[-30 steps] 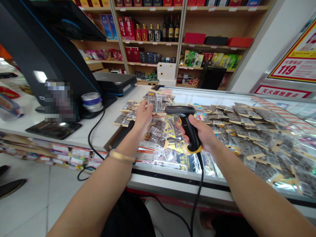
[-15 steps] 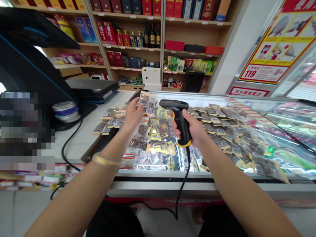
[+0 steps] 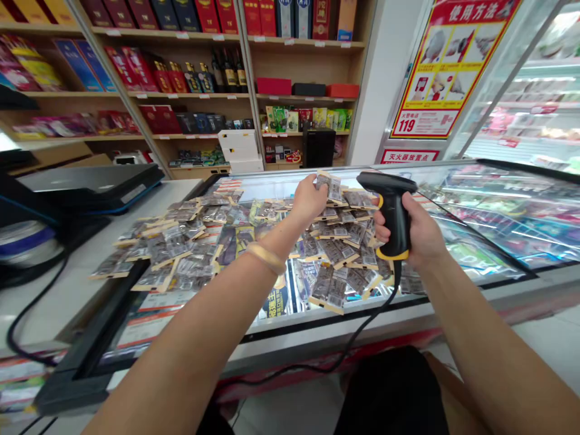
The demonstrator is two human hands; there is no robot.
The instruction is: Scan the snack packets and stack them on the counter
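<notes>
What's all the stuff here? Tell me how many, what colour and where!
Scanner: 1, black and yellow, in the right hand
Held packet: 1, grey-brown, in the left hand
Loose packets: too many to count, grey-brown with tan edges, mostly heaped across the glass case
Glass case: 1, white with black edging, in front
Cable: 1, black, below the scanner
Counter: 1, white, left
Shelves: several, tan, behind, full of colourful goods
Flat boxes: 3, red, black, orange-red, on a shelf
Poster: 1, red and yellow, right of the shelves
Bracelet: 1, gold-coloured, left forearm
Hands: 2, bare, above the case
</notes>
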